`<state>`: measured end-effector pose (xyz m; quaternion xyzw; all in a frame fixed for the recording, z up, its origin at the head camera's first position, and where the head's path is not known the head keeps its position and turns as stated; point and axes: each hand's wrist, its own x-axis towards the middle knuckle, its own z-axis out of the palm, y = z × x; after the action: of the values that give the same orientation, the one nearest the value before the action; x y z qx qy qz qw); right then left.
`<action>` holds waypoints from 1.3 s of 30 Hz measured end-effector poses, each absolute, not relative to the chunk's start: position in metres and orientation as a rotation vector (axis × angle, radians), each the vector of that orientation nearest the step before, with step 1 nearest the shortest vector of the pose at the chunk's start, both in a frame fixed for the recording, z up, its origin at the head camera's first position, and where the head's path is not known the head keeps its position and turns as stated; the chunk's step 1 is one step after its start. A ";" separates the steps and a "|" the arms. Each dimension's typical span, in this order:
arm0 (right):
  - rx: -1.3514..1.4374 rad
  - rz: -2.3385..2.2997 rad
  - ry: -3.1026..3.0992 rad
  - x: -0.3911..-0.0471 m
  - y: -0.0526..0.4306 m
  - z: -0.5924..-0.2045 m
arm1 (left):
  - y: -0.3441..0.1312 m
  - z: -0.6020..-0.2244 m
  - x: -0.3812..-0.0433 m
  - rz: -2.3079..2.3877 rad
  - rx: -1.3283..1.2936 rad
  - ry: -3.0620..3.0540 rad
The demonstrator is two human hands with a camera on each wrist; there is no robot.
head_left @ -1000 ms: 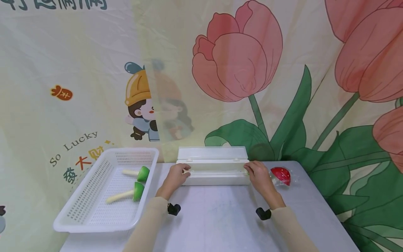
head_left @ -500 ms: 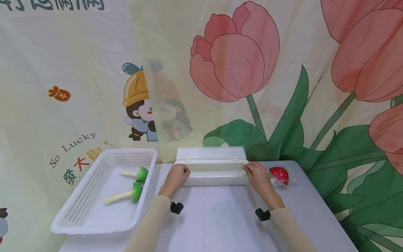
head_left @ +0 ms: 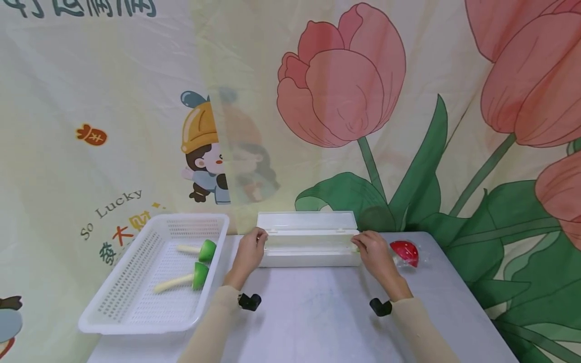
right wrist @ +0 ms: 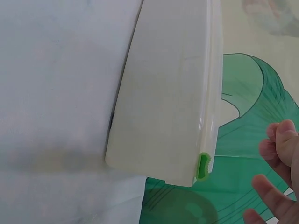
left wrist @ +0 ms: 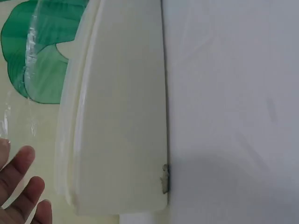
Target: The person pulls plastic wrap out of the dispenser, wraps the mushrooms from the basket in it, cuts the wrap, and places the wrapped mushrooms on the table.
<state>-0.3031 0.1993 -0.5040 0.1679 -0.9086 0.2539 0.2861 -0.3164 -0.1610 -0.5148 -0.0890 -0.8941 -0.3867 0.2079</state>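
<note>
A long white cling film dispenser box (head_left: 310, 259) lies at the table's back edge in the head view, its clear lid (head_left: 306, 220) raised. My left hand (head_left: 248, 252) is at the box's left end, thumb and forefinger close together. In the left wrist view, shiny cling film (left wrist: 31, 51) runs down to those fingertips. My right hand (head_left: 376, 254) is at the right end; its thumb and forefinger pinch the film's other corner, where fine creases gather in the right wrist view. A green slide cutter (right wrist: 202, 166) shows at the box's right end.
A white perforated basket (head_left: 145, 330) stands on the left, holding two green-capped, pale-stemmed mushroom shapes (head_left: 199, 276). Right of the box lies a red-capped mushroom shape (head_left: 406, 252) in clear plastic. A printed cloth (head_left: 136, 101) hangs right behind the table (head_left: 313, 322).
My left hand has moved from the front of the box's opening out to its left end and slightly up. My right hand stays at the right end. The head view shifts slightly.
</note>
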 end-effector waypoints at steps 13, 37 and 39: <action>0.456 0.682 -2.309 -0.311 0.197 -0.500 | -0.167 -0.510 -0.310 -1.336 -0.152 -2.392; 0.458 0.792 -2.098 -0.303 0.202 -0.477 | -0.160 -0.486 -0.300 -1.601 -0.307 -2.039; 0.460 0.796 -2.097 -0.299 0.203 -0.475 | -0.160 -0.486 -0.297 -1.655 -0.321 -1.989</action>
<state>-0.2990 0.2027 -0.4746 0.1829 -0.8341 0.3165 0.4131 -0.2968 -0.1601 -0.4858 -0.1189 -0.7359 -0.6121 0.2640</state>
